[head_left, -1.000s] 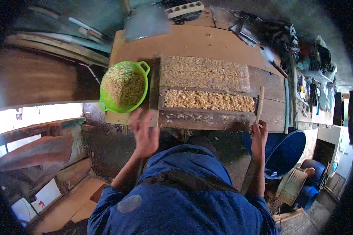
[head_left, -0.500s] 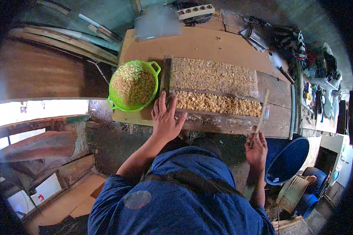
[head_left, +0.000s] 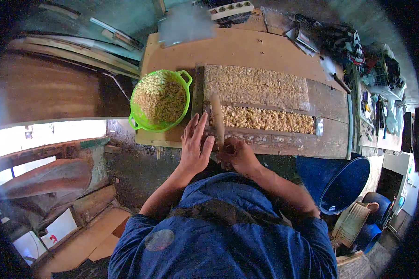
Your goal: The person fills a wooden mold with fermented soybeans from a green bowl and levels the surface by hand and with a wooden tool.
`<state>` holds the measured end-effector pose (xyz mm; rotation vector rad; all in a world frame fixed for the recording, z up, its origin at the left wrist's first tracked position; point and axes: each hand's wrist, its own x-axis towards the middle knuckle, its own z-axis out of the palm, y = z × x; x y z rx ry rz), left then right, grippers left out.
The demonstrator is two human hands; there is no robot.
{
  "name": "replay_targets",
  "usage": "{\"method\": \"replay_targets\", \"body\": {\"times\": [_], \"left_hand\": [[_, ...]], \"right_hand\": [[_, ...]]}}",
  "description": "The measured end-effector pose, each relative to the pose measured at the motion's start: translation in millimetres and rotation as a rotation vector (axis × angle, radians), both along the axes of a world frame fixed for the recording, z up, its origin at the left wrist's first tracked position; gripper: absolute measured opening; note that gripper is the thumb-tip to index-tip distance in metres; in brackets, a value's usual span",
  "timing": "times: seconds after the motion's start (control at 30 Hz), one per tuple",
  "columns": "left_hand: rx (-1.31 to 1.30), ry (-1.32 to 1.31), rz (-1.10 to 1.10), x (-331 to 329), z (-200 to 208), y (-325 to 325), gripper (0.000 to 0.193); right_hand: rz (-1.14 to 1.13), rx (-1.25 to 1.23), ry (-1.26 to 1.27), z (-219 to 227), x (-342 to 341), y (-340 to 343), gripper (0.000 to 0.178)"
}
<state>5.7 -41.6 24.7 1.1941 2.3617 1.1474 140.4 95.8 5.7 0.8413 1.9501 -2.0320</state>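
Note:
My left hand (head_left: 194, 151) rests with spread fingers at the left end of a wooden mould (head_left: 284, 136), holding nothing. In my right hand (head_left: 239, 157), close beside it, is a flat wooden stick (head_left: 218, 116), slightly blurred and pointing away from me. The stick crosses the left end of a long strip of pale, bean-like pieces (head_left: 270, 120) inside the mould. Behind that strip lies a wider slab of the same pieces (head_left: 256, 86) under clear plastic film. To the left, a green colander (head_left: 186, 104) with two handles carries a heap of similar loose pieces.
The wooden table (head_left: 219, 44) has a stack of clear plastic sheets (head_left: 186, 28) and a white power strip (head_left: 232, 10) at its far edge. A large blue barrel (head_left: 344, 183) stands right of me. Tools and bags crowd a shelf (head_left: 381, 125) farther right.
My right hand has swung left with the stick, from the strip's right end to its left end beside my left hand. My left hand stays near the same spot.

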Motion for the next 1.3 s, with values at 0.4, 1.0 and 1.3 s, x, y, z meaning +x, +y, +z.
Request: {"method": "replay_targets", "body": {"times": [0.4, 1.0, 1.3], "left_hand": [[0.058, -0.050, -0.060, -2.1, -6.0, -7.2, 0.060], [0.024, -0.071, -0.049, 2.3, -1.6, -8.1, 0.060], [0.007, -0.001, -0.041, 8.8, -0.4, -3.7, 0.060]], "right_hand": [[-0.299, -0.261, -0.025, 37.0, 24.8, 8.7, 0.024], [-0.419, -0.211, 0.034, 27.4, 54.2, 11.5, 0.022], [-0.069, 0.188, -0.020, 16.3, 56.3, 21.6, 0.019]]}}
